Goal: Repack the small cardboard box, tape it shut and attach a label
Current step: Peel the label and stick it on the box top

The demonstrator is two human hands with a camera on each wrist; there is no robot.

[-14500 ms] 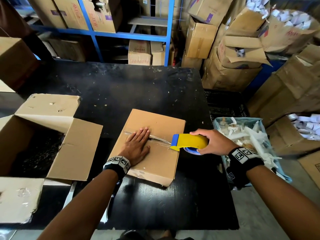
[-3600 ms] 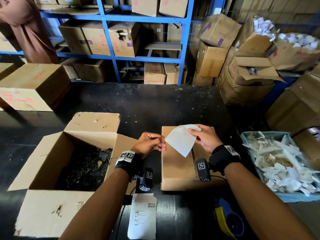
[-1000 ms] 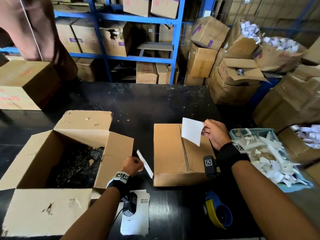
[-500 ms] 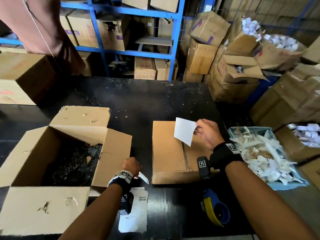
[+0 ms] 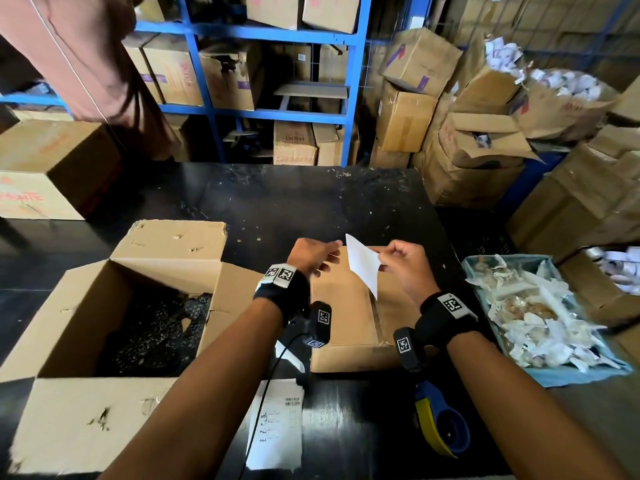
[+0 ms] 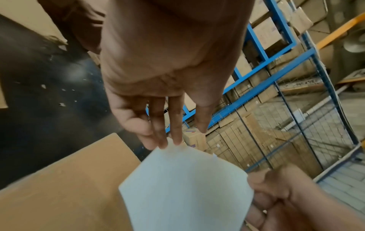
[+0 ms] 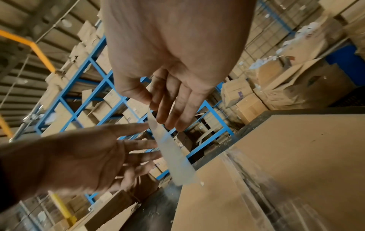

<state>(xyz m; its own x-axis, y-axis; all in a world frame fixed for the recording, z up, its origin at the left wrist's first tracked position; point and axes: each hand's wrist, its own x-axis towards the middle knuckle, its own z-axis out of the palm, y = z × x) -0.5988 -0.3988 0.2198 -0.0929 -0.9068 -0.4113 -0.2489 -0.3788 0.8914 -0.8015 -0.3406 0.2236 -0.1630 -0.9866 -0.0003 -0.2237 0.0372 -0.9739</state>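
Note:
The small cardboard box (image 5: 346,317) lies flat on the black table (image 5: 277,202), with clear tape along its seam. Above its far end my right hand (image 5: 384,258) pinches a blank white label (image 5: 362,268) by one edge, between thumb and fingers (image 7: 169,115). My left hand (image 5: 329,261) is open, its straight fingertips (image 6: 168,140) touching the top corner of the label (image 6: 183,187). The right wrist view shows the label (image 7: 171,148) edge-on with the spread left hand (image 7: 98,156) beside it.
A large open carton (image 5: 138,306) stands to the left. A printed sheet (image 5: 277,424) and a white backing strip (image 5: 291,358) lie at the near edge, along with the yellow and blue tape dispenser (image 5: 440,424). A blue bin of paper scraps (image 5: 540,317) sits to the right.
My left hand let go of the peeled strip beside the box and rose to the right to meet the label. The right hand kept hold of the label and tilted it.

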